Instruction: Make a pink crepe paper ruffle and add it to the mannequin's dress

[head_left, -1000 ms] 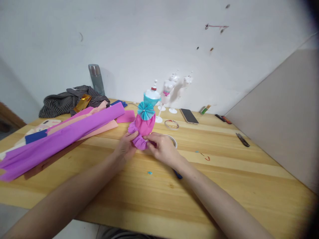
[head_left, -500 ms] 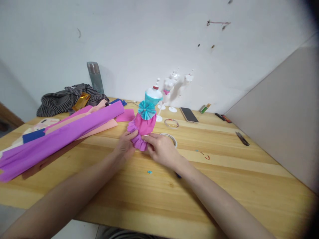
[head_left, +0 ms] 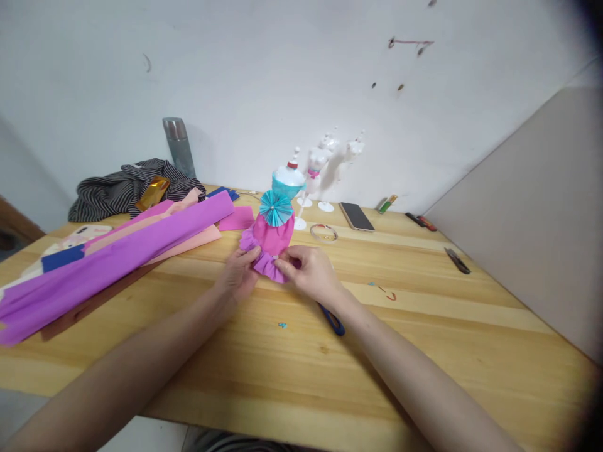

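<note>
In front of me a small white dress form (head_left: 289,176) wears a turquoise top with a pleated turquoise rosette (head_left: 276,208) and a pink skirt (head_left: 273,236). A purple ruffle strip (head_left: 269,268) runs around the skirt's lower edge. My left hand (head_left: 241,270) is closed on the ruffle's left part, thumb on top. My right hand (head_left: 308,270) pinches the ruffle's right part at its upper edge. Dark blue scissor handles (head_left: 334,320) show partly under my right forearm.
Rolled purple crepe paper (head_left: 117,263) and other sheets lie at left, before a striped cloth (head_left: 113,188) and a flask (head_left: 179,147). More white dress forms (head_left: 316,160), a phone (head_left: 357,216), a bracelet-like ring (head_left: 324,233) and a box cutter (head_left: 456,260) lie behind and right.
My right hand has shifted slightly right along the ruffle, which now spreads wider and flatter. The white tape ring is hidden behind this hand, and more of the blue handle shows.
</note>
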Available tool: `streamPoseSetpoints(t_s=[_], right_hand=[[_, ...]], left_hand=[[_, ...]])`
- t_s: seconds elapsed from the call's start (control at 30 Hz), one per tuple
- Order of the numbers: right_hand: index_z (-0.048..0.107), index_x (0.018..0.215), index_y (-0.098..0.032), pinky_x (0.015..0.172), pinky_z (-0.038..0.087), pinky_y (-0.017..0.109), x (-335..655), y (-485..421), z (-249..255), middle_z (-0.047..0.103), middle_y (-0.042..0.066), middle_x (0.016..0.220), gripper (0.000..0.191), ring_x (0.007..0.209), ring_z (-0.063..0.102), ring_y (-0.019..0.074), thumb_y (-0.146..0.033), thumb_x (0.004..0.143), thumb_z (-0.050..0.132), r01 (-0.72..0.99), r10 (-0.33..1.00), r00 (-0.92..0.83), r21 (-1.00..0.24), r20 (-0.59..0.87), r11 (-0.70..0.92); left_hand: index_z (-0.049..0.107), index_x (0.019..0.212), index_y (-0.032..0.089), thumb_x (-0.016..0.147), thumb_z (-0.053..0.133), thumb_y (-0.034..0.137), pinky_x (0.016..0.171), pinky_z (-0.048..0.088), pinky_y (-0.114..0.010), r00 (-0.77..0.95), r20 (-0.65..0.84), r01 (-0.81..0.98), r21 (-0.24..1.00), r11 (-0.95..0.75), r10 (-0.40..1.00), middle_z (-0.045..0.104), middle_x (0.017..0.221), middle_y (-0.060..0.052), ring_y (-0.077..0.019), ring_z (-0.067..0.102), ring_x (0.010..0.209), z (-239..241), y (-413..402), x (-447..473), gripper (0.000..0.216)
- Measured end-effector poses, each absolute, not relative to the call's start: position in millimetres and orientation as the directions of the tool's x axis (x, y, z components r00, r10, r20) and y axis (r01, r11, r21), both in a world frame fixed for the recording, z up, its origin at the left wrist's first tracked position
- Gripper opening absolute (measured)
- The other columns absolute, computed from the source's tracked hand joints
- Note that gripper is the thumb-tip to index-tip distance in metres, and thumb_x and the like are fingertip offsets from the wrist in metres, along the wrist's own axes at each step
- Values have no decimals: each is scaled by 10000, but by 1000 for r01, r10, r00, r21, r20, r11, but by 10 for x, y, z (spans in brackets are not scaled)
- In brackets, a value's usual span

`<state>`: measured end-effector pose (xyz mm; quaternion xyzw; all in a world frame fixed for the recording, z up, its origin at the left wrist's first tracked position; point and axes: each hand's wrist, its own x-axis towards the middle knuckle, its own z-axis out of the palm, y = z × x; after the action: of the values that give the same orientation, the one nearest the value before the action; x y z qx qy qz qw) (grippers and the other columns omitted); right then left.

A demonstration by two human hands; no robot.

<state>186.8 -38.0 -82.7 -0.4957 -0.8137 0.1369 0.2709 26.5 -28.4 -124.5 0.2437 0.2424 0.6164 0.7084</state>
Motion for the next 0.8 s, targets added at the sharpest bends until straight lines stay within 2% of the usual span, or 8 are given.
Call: streamPoseSetpoints(t_s=[0.13, 0.3, 0.47, 0.63, 0.8], right_hand=[[615, 617, -182, 532, 298, 245, 1869, -331, -861, 599, -1, 576, 207, 512, 480, 121, -241, 816, 608, 749, 883, -325, -478, 338, 458], [618, 638, -177, 561, 319, 252, 1872, -324, -882, 618, 15, 616, 198, 549, 513, 134, -229, 829, 607, 767, 838, -347, -386, 420, 512], [639, 683, -179, 577, 335, 256, 1874, -334, -892, 640, 29, 665, 181, 606, 556, 152, -231, 849, 594, 778, 805, -360, -325, 471, 538], [656, 704, -181, 567, 329, 259, 1869, -347, -873, 639, 36, 667, 174, 611, 562, 160, -238, 855, 591, 801, 800, -358, -283, 481, 528], [658, 709, -172, 571, 333, 263, 1870, -346, -862, 648, 43, 676, 175, 614, 571, 164, -231, 859, 589, 807, 803, -358, -275, 476, 523]], left_hand=[[659, 943, 192, 712, 717, 81, 873, 511, -344, 124, -26, -756, 645, 111, 992, 708, 887, -19, -177, 658, 861, -1236, -295, 279, 262], [645, 877, 185, 696, 728, 79, 876, 520, -346, 126, -14, -756, 646, 105, 992, 700, 850, -14, -167, 651, 830, -1216, -301, 286, 226], [619, 990, 207, 672, 749, 84, 902, 515, -355, 148, 27, -752, 653, 95, 989, 696, 916, -5, -175, 651, 899, -1159, -334, 301, 365], [583, 1071, 217, 670, 746, 84, 922, 502, -377, 160, 61, -727, 682, 76, 985, 693, 966, -19, -209, 651, 1007, -1129, -354, 324, 453], [567, 1105, 221, 685, 732, 75, 932, 500, -372, 152, 53, -727, 683, 75, 987, 697, 1003, -23, -204, 653, 1025, -1146, -351, 332, 475]])
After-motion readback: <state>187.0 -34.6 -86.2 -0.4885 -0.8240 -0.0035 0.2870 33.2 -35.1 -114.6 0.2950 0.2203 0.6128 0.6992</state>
